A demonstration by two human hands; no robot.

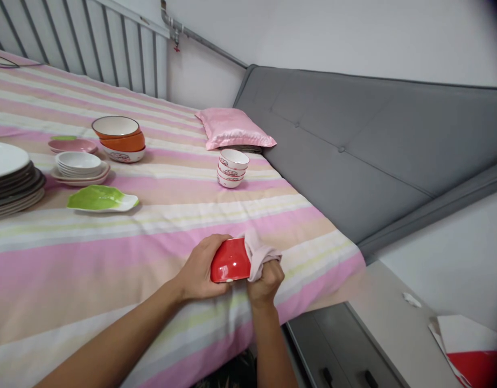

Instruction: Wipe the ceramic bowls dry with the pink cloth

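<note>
A glossy red bowl (231,261) is tipped on its side above the striped bedspread (159,258). My left hand (202,268) grips it from the left, thumb low and fingers over the upper edge. On its right side, my right hand (266,281) is closed around a pale pinkish cloth (259,254), which presses against the bowl and covers part of it. Beyond the hands stands a stack of small white bowls (231,176) with red rims and a red pattern.
Left on the bed are stacked plates (14,183), a green leaf-shaped dish (100,199), small white dishes (79,163), a pink dish (72,146) and orange bowls (123,143). A pink pillow (236,128) lies by the grey headboard (353,140). A grey drawer cabinet (341,345) stands lower right.
</note>
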